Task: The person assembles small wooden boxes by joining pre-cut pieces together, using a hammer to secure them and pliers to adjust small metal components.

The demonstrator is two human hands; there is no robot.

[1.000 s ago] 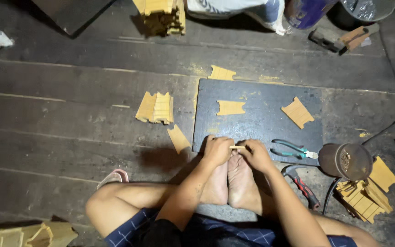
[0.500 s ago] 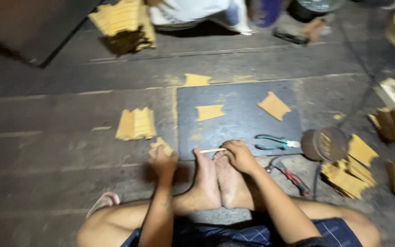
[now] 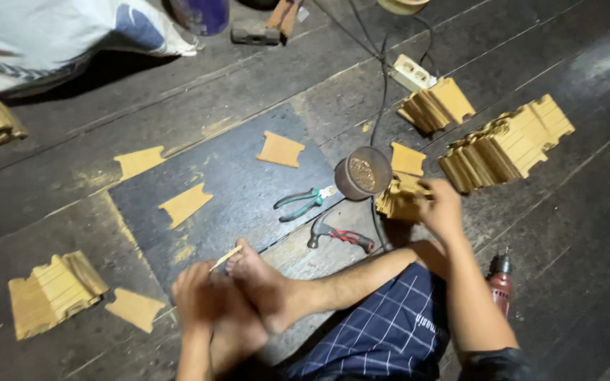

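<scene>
Down at our feet, our left hand (image 3: 199, 296) pinches a thin wooden sliver (image 3: 226, 257) beside our toes, while our right hand (image 3: 440, 208) closes on a stack of notched wooden pieces (image 3: 398, 199) near a rusty tin (image 3: 363, 173). Beyond lie pliers (image 3: 303, 202), a hammer (image 3: 340, 235) and a dark mat (image 3: 241, 190) on worn floorboards (image 3: 51, 204). Our left hand is blurred, its fingers hard to make out.

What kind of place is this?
Probably a small floor-level woodcraft workshop: stacks of cut wooden pieces on dark floorboards, with a hammer, pliers and a drill lying about.
</scene>
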